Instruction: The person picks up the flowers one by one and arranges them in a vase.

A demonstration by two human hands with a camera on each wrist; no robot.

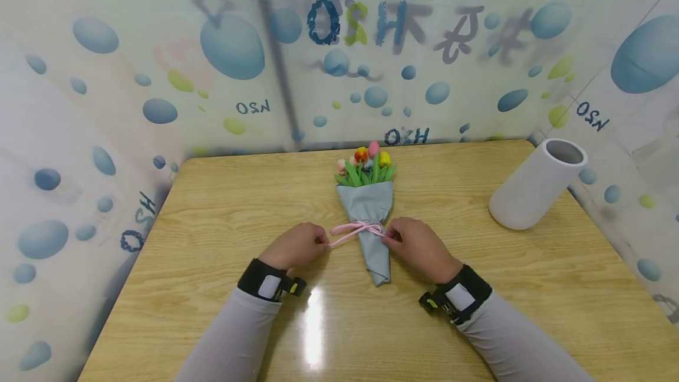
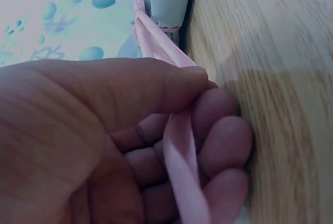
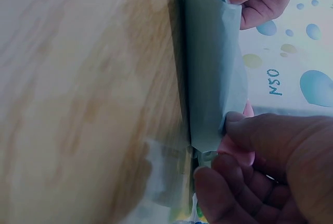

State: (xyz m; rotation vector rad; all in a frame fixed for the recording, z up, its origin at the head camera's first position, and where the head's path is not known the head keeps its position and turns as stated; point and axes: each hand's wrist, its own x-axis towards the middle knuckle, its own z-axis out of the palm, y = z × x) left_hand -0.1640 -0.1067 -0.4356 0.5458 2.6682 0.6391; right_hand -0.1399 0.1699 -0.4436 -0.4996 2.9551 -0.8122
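Note:
A small bouquet of artificial tulips lies on the table, its blossoms pointing away from me. Grey-blue paper wraps the stems, and a pink ribbon is looped in a bow around its narrow middle. To the left of the bow, my left hand pinches a ribbon tail between thumb and forefinger; in the left wrist view the ribbon hangs down past the curled fingers. My right hand is at the wrap's right edge. In the right wrist view its thumb and fingers pinch the pink ribbon beside the paper.
On the right of the wooden table is a white cylindrical vase with its mouth up. Behind the table and along its sides hangs a pale backdrop printed with blue and green spots and letters.

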